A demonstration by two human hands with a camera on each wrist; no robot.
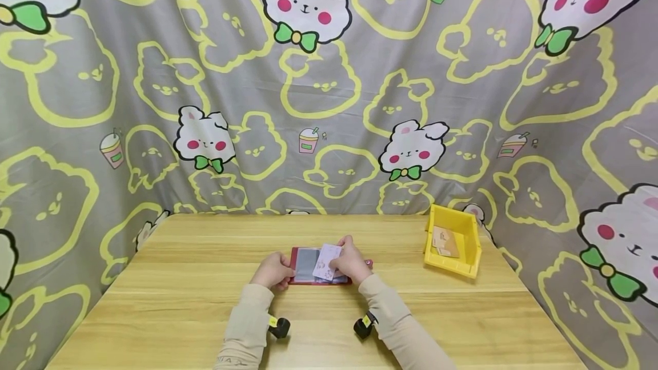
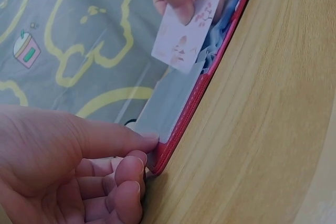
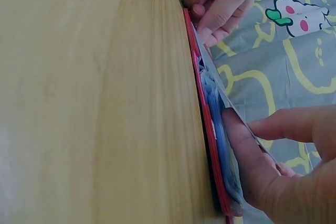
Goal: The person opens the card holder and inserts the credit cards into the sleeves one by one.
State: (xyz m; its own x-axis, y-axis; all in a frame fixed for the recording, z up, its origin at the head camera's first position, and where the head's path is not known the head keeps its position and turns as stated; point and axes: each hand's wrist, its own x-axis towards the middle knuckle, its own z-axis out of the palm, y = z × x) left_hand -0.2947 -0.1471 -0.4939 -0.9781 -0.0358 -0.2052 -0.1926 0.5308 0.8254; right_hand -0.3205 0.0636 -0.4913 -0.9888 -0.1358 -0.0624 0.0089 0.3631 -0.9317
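Observation:
A red card holder lies spread on the wooden table, its clear plastic sleeves facing up. At its left end my left hand pinches the corner, thumb on top and the other fingers curled by the edge. My right hand holds a pale card printed with a pinkish picture, between thumb and fingers. The card is tilted over the middle of the holder. In the right wrist view the card is seen nearly edge-on, beside bluish crumpled sleeves. Whether its lower edge is inside a sleeve, I cannot tell.
A yellow plastic bin stands at the right rear of the table, with several tan cards inside. Behind the table hangs a grey curtain with cartoon prints. A small black camera is strapped to each wrist.

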